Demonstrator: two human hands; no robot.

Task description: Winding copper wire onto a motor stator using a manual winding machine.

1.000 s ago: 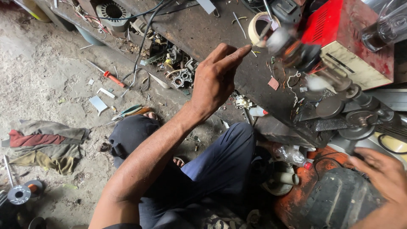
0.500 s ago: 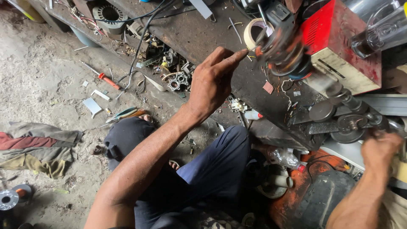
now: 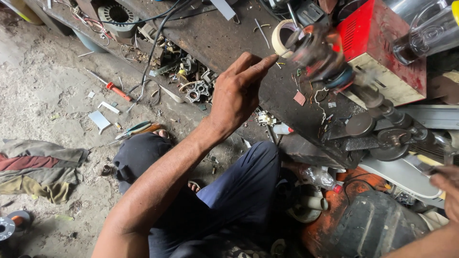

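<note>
left hand [image 3: 236,98] open, index fingertip guiding at blurred spinning coil [image 3: 318,50] on winder over bench [image 3: 229,43]; right hand [image 3: 447,184] at crank, grip unclear; keep finger light, crank steady

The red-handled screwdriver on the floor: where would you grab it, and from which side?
Grip the screwdriver by its red handle, coming straight down from above. It lies flat on the bare floor, with the thin metal shaft running up-left, and the thicker handle gives the better hold. A cable lies close to the right.
</note>
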